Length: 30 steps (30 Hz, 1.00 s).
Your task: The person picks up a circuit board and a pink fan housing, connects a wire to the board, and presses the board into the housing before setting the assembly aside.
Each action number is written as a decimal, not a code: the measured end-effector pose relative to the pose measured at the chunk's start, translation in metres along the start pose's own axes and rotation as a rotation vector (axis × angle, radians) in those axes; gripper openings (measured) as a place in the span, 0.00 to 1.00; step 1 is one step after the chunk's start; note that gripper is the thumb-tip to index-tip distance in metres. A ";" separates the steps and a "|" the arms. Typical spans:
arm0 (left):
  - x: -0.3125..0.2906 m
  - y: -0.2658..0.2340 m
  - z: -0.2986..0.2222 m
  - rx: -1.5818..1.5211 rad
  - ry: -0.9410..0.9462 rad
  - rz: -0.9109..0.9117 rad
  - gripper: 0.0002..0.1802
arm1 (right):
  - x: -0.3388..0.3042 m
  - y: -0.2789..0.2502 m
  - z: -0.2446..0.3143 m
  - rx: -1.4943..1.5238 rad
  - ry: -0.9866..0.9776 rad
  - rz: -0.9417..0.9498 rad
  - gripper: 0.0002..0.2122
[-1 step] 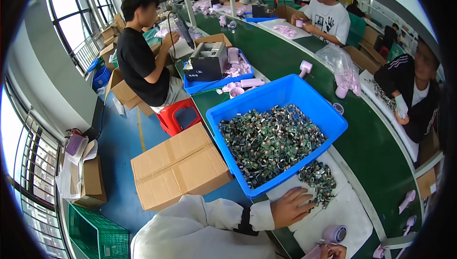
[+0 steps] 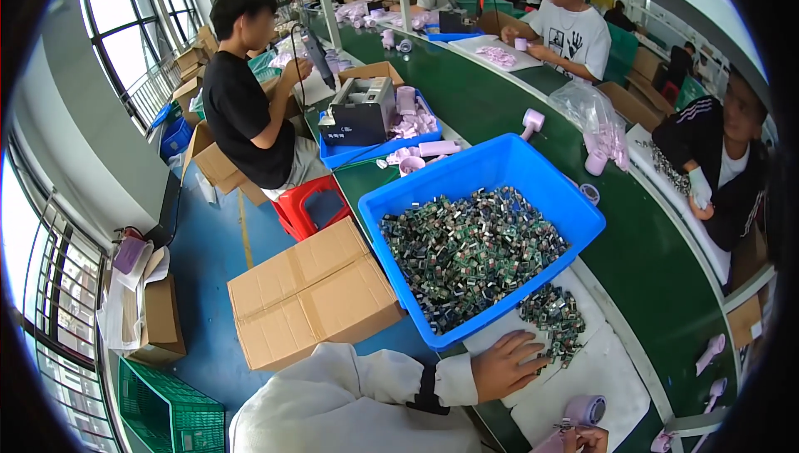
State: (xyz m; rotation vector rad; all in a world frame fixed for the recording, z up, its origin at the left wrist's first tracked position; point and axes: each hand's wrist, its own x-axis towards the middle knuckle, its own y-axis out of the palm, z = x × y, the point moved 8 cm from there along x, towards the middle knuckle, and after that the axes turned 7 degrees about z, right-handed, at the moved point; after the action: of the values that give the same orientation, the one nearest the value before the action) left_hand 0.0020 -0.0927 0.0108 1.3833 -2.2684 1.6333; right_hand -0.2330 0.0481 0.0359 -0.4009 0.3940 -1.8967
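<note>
My left hand (image 2: 506,366) lies palm down on the white mat (image 2: 620,370), fingers spread, fingertips touching the edge of a small heap of green circuit boards (image 2: 553,320). At the lower edge, my right hand (image 2: 588,439) is partly cut off. Its fingers are bent together at the handle of a pale purple housing (image 2: 584,410), shaped like a small hair dryer with a round dark vent. Any smaller part between those fingers is hidden. Beyond my left hand, a big blue bin (image 2: 583,213) holds many more boards (image 2: 474,253).
A closed cardboard box (image 2: 308,295) stands left of the bin. Behind the bin, a blue tray (image 2: 345,153) carries a dark power unit and pale purple parts. The green conveyor belt (image 2: 641,261) curves along the right. Co-workers sit across it and at far left.
</note>
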 end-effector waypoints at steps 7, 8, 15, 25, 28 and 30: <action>-0.003 0.006 0.000 -0.072 -0.021 0.039 0.23 | 0.066 -0.041 -0.004 0.214 0.075 0.030 0.09; -0.002 0.006 0.001 -0.088 -0.016 0.049 0.23 | 0.078 -0.051 -0.010 0.251 0.074 -0.014 0.10; 0.001 0.009 0.003 -0.109 -0.019 0.064 0.23 | 0.186 -0.074 -0.044 0.410 0.052 -0.106 0.11; 0.001 0.013 0.004 -0.130 -0.047 0.097 0.22 | 0.286 -0.009 -0.041 0.820 0.102 0.006 0.04; 0.003 0.010 0.003 -0.132 -0.048 0.103 0.22 | 0.289 0.011 -0.008 0.832 0.081 0.020 0.04; 0.003 0.007 0.001 -0.134 -0.046 0.109 0.22 | 0.290 0.023 0.020 0.840 0.071 0.023 0.04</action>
State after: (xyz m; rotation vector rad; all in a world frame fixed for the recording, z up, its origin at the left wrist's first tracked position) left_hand -0.0043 -0.0953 0.0062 1.3031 -2.4688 1.4598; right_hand -0.3029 -0.2331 0.0688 0.2316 -0.3609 -1.8713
